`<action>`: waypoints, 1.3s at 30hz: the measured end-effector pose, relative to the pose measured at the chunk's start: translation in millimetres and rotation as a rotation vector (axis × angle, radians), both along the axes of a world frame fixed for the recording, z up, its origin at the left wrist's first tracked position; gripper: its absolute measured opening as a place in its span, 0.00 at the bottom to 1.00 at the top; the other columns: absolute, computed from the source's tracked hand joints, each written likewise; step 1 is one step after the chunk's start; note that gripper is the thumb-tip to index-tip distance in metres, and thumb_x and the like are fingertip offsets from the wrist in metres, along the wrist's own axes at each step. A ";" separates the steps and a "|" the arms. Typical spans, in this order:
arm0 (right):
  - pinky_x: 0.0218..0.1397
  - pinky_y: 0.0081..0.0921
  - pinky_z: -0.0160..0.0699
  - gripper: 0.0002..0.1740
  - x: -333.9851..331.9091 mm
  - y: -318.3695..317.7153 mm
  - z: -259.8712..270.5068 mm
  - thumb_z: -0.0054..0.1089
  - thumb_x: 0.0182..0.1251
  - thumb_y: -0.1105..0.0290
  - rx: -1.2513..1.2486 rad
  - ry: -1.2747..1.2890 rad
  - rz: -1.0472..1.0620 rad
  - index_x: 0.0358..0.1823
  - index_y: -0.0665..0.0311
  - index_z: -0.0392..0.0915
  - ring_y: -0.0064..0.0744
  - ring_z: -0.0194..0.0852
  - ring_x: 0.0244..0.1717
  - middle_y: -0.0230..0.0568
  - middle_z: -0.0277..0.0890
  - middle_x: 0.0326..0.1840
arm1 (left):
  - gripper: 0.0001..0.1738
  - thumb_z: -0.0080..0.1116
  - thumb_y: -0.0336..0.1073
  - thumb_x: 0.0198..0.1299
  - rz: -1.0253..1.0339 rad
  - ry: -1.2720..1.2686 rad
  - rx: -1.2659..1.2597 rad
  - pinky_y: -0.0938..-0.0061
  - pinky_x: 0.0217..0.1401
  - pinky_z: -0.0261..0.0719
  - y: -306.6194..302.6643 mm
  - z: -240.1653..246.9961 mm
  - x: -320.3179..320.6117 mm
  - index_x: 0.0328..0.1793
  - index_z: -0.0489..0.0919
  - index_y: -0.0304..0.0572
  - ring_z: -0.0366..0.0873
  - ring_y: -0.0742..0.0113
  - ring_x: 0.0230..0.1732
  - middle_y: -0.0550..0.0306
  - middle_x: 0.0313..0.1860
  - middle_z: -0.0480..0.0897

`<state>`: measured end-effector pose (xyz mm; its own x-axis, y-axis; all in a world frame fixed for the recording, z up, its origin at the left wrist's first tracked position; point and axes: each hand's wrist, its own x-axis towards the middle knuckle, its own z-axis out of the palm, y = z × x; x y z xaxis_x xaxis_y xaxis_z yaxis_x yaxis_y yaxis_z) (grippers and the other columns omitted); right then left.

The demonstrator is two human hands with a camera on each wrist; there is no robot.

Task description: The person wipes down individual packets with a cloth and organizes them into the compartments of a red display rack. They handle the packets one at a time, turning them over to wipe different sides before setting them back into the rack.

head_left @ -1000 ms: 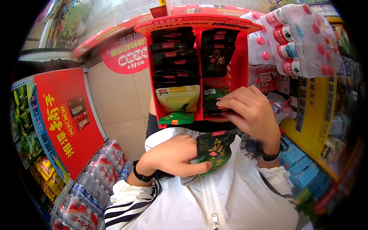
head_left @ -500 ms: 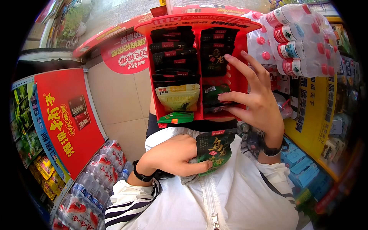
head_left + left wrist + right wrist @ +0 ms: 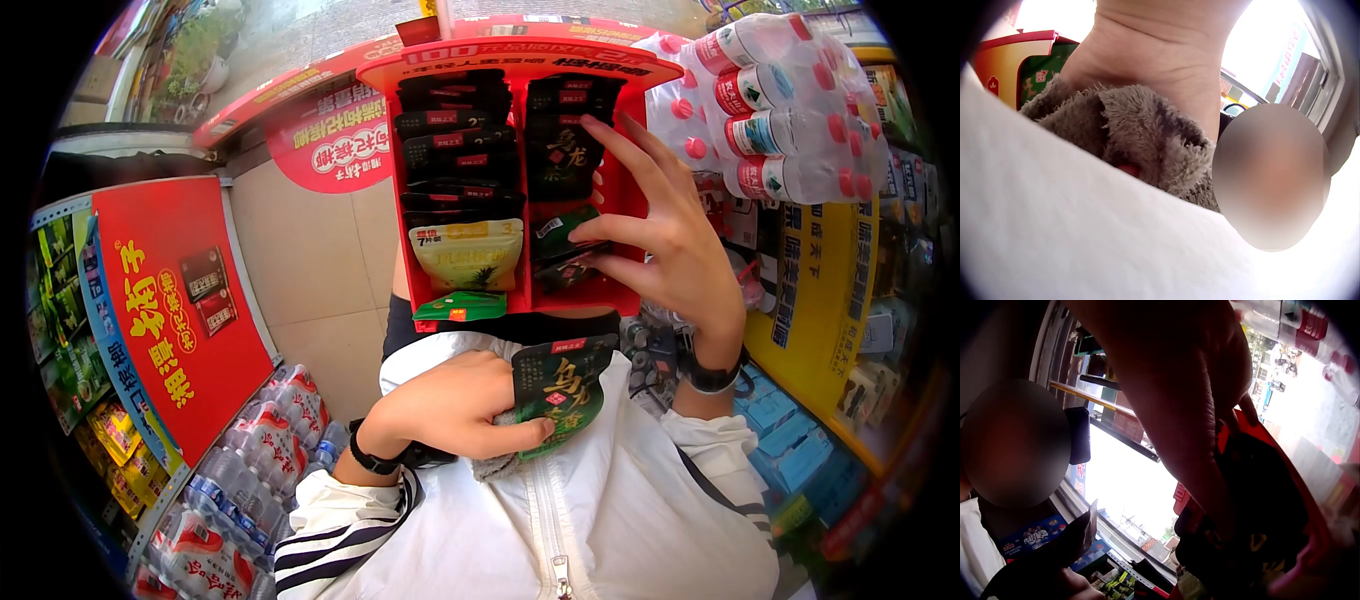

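Observation:
My left hand [image 3: 455, 405] holds an upright dark green pouch with gold characters [image 3: 568, 390] against the white jacket; grey fuzzy cloth [image 3: 1147, 134] is bunched under that hand [image 3: 1157, 56]. A red box [image 3: 628, 190] stands before me, its two columns filled with pouches. At its front right, the thumb and a finger of my right hand [image 3: 675, 245] pinch a small dark green pouch [image 3: 553, 232], with another dark pouch [image 3: 565, 270] just below. The other fingers spread up beside the black pouches [image 3: 560, 155]. In the right wrist view, this hand [image 3: 1166, 387] is dark, its fingertips hidden.
Left of the pinched pouch, a yellow pouch [image 3: 467, 255] and a green pouch [image 3: 460, 306] lie in the box. Packed water bottles [image 3: 760, 110] are stacked at the right, a red sign board [image 3: 170, 300] and more bottles [image 3: 270, 430] stand at the left. Tiled floor [image 3: 320, 340] lies between.
The upper fingers of my right hand have spread away from the thumb, up towards the black pouches. The small pouches at the front right have tilted. My left hand has stayed in place.

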<state>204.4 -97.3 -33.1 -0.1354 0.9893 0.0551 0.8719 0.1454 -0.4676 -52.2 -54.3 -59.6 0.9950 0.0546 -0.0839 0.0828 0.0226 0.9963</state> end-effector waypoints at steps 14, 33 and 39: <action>0.75 0.47 0.57 0.12 1.8 3.5 -0.9 0.75 0.45 0.68 0.013 0.002 0.016 0.35 0.53 0.86 0.52 0.55 0.77 0.37 0.58 0.79 | 0.14 0.56 0.44 0.63 -0.014 0.036 0.010 0.56 0.24 0.66 0.9 -0.6 0.1 0.42 0.77 0.39 0.72 0.42 0.21 0.44 0.17 0.73; 0.59 0.38 0.69 0.15 2.0 -2.0 -3.4 0.74 0.44 0.70 0.017 -0.001 0.054 0.37 0.56 0.85 0.40 0.71 0.57 0.32 0.79 0.54 | 0.14 0.57 0.43 0.63 0.022 0.002 -0.005 0.56 0.25 0.67 0.1 -5.2 1.1 0.41 0.77 0.37 0.72 0.42 0.21 0.43 0.18 0.73; 0.52 0.33 0.70 0.14 2.5 -3.1 -8.5 0.72 0.48 0.70 0.024 0.048 0.086 0.39 0.57 0.84 0.34 0.76 0.48 0.31 0.80 0.44 | 0.15 0.57 0.44 0.63 0.012 0.038 0.015 0.56 0.25 0.68 2.8 -2.1 0.6 0.41 0.77 0.37 0.73 0.42 0.22 0.43 0.18 0.73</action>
<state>206.9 -100.4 -41.6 -0.2167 0.9723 0.0875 0.8322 0.2308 -0.5041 -51.6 -51.5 -61.7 0.9904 0.0685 -0.1203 0.1199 0.0089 0.9927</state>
